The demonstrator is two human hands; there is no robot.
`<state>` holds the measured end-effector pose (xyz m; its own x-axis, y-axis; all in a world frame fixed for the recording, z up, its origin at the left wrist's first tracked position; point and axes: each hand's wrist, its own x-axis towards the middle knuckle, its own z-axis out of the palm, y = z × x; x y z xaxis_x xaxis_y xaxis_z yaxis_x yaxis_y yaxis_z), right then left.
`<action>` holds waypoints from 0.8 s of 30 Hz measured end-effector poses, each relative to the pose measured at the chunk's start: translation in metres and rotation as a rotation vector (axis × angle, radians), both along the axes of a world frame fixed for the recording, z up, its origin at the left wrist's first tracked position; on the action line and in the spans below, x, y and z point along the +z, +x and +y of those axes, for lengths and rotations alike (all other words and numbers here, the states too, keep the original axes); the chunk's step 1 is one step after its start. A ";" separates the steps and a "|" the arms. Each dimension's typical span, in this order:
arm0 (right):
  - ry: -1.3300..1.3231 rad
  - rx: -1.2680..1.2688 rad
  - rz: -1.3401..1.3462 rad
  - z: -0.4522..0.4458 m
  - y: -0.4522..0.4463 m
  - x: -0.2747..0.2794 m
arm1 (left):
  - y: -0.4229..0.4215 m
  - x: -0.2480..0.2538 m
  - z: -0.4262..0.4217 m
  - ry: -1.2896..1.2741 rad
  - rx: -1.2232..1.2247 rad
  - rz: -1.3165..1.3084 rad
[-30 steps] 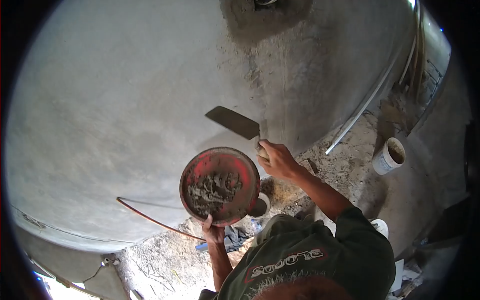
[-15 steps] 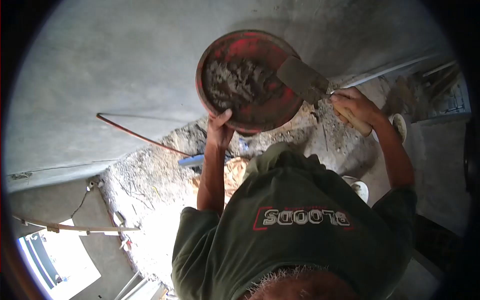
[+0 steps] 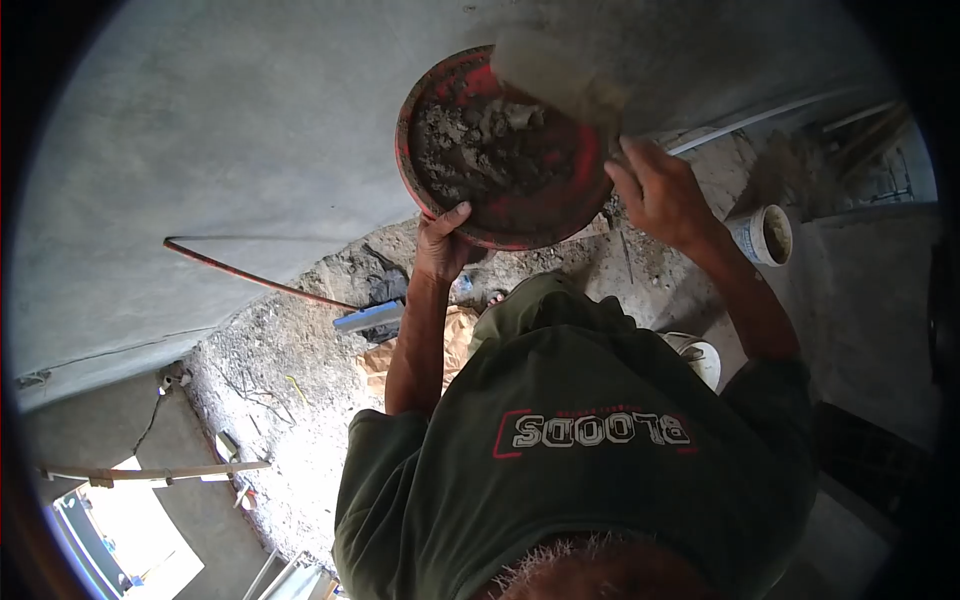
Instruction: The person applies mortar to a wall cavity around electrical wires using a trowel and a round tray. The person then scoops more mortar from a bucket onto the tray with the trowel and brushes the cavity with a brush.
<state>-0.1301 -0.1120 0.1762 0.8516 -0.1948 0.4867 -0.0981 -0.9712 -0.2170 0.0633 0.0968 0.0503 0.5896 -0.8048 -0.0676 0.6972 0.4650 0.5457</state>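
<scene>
My left hand [image 3: 442,243] grips the lower edge of a round red basin [image 3: 580,205], its thumb over the rim. Wet grey mortar [image 3: 470,145] lies heaped in the left and middle of the basin, and smears coat its inside. My right hand [image 3: 660,195] is closed around a trowel [image 3: 550,75], whose handle is mostly hidden by the fingers. Smeared by motion, the blade passes over the basin's upper right edge, close to the wall. Whether the blade carries mortar I cannot tell.
A grey plastered wall [image 3: 250,130] rises just beyond the basin. Two white buckets [image 3: 771,236] stand on the right. On the rough floor are brown paper [image 3: 460,335], a blue-edged tool [image 3: 370,317] and a thin reddish rod [image 3: 260,278] leaning against the wall.
The trowel has swung up and left from the basin's right rim toward the wall, and my right hand has moved left with it. My left hand still holds the basin.
</scene>
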 end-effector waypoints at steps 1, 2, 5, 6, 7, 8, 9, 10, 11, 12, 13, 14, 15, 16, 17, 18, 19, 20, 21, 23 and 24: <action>0.175 0.010 -0.046 -0.001 0.005 0.010 | 0.000 0.001 -0.002 -0.002 0.000 0.007; 0.353 0.022 -0.092 -0.002 0.006 0.019 | -0.002 0.000 -0.003 -0.028 -0.005 0.017; 1.002 -0.094 0.338 -0.019 -0.006 0.018 | -0.003 -0.010 -0.005 -0.075 -0.002 0.025; 1.237 -0.131 0.559 -0.028 -0.015 0.012 | -0.005 -0.016 -0.007 -0.099 0.018 0.034; 1.159 -0.130 0.580 -0.034 -0.025 0.005 | -0.005 -0.020 -0.007 -0.102 0.018 0.036; 1.146 -0.124 0.587 -0.043 -0.031 0.010 | -0.002 -0.022 -0.009 -0.094 0.030 0.036; 1.185 -0.151 0.594 -0.045 -0.039 0.015 | -0.001 -0.024 -0.006 -0.072 0.039 0.035; 1.229 -0.182 0.592 -0.046 -0.051 0.015 | 0.000 -0.025 -0.002 -0.064 0.037 0.032; 1.265 -0.172 0.553 -0.055 -0.063 0.014 | 0.001 -0.026 -0.004 -0.073 0.043 0.055; 1.267 -0.170 0.549 -0.058 -0.068 0.015 | 0.000 -0.028 -0.003 -0.075 0.050 0.084; 1.242 -0.206 0.547 -0.059 -0.072 0.019 | 0.000 -0.028 -0.002 -0.072 0.047 0.081; 1.215 -0.245 0.538 -0.060 -0.076 0.021 | 0.002 -0.026 -0.001 -0.067 0.047 0.048; 1.229 -0.207 0.574 -0.066 -0.077 0.012 | 0.004 -0.023 0.000 -0.063 0.041 0.013; 1.233 -0.214 0.554 -0.059 -0.074 0.010 | 0.004 -0.019 0.001 -0.064 0.024 0.003; 1.245 -0.230 0.578 -0.047 -0.063 0.011 | 0.003 -0.013 0.002 -0.067 0.016 -0.031; 1.256 -0.243 0.603 -0.038 -0.051 0.011 | 0.004 -0.008 0.003 -0.070 0.008 -0.064; 1.291 -0.218 0.602 -0.035 -0.042 0.001 | 0.006 -0.007 0.004 -0.071 -0.001 -0.071; 1.291 -0.213 0.586 -0.032 -0.042 -0.012 | 0.005 -0.008 0.004 -0.053 -0.007 -0.067; 1.367 -0.141 0.497 -0.031 -0.042 -0.024 | 0.005 -0.007 0.002 -0.038 -0.010 -0.068; 1.550 -0.013 0.331 -0.028 -0.042 -0.031 | -0.002 0.002 0.001 -0.046 -0.006 -0.071; 1.534 0.005 0.305 -0.027 -0.041 -0.035 | -0.004 0.005 -0.001 -0.056 -0.005 -0.057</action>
